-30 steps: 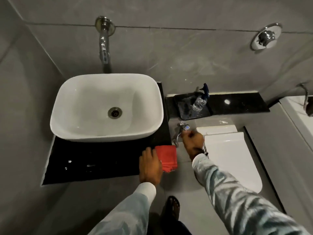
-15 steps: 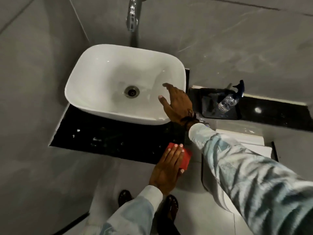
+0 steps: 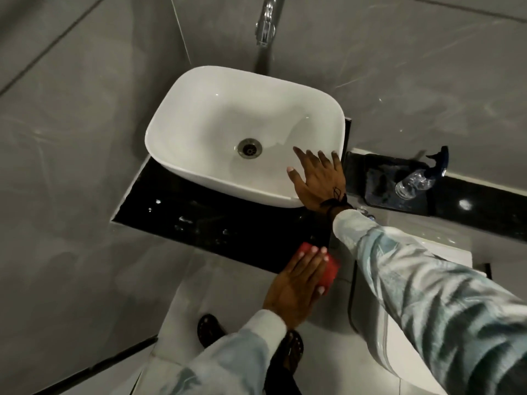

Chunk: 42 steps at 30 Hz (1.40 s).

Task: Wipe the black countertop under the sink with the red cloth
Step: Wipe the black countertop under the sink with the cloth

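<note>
A folded red cloth [image 3: 330, 270] lies at the front right corner of the black countertop [image 3: 199, 220], partly over its edge. My left hand [image 3: 296, 283] lies flat on the cloth, fingers together, pressing it down. The white basin [image 3: 216, 115] stands on the countertop. Fingers spread, my right hand [image 3: 318, 178] rests on the basin's right front rim and holds nothing. Water drops glint on the black surface in front of the basin.
A chrome tap [image 3: 266, 21] juts from the grey wall above the basin. To the right, a spray bottle [image 3: 419, 179] lies on a dark cloth [image 3: 382, 183] on a black ledge [image 3: 484, 206]. A white toilet lid [image 3: 445, 246] sits below the ledge. My shoes [image 3: 209, 329] stand on the floor.
My right hand left the chrome fitting by the toilet and came to rest on the basin rim. My left hand flattened onto the red cloth at the countertop corner. The view shifted left.
</note>
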Each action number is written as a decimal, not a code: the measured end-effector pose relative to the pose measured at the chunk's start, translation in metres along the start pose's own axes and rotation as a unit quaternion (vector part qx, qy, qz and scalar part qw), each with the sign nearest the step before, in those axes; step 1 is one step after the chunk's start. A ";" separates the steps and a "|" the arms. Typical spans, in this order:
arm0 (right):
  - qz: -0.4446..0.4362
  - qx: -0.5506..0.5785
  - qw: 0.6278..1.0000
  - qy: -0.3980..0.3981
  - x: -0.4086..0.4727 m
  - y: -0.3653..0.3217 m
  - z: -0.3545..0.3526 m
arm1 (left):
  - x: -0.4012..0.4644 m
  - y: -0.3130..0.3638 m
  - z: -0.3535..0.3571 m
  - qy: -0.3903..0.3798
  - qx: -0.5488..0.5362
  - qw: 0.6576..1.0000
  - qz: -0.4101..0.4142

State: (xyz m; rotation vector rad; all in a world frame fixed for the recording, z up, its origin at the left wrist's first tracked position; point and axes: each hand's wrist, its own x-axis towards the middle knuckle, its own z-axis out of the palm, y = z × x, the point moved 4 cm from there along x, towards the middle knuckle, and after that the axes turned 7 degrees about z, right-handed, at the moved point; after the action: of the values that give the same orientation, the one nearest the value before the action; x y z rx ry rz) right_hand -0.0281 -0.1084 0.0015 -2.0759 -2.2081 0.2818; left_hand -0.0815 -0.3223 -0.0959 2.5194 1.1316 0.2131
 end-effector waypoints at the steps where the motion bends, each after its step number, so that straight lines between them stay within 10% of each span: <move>1: 0.001 -0.004 1.000 -0.001 0.001 0.000 0.000 | 0.013 -0.002 -0.003 -0.002 0.005 1.000 -0.007; 16: 0.002 -0.036 0.999 -0.012 0.004 0.003 0.002 | -0.037 -0.079 -0.028 0.054 -0.025 0.971 -0.231; 24: 0.037 -0.005 0.998 -0.041 -0.009 -0.022 -0.003 | -0.056 -0.089 -0.033 0.021 -0.010 0.989 -0.144; 31: 0.063 0.030 0.996 -0.058 -0.012 -0.075 0.011 | -0.122 -0.158 -0.066 0.071 -0.004 0.939 -0.337; 37: 0.092 0.035 0.994 -0.040 -0.014 -0.076 0.007 | -0.100 -0.152 -0.060 0.044 0.025 0.988 -0.145; 42: 0.115 0.022 0.992 -0.044 -0.014 -0.075 0.006 | -0.137 -0.241 -0.100 0.085 0.048 0.940 -0.326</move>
State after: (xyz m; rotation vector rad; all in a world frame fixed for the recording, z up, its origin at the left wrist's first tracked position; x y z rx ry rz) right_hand -0.1015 -0.1271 0.0109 -2.3370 -1.9868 0.4444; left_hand -0.3677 -0.2510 -0.0961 2.0791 2.0101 0.1960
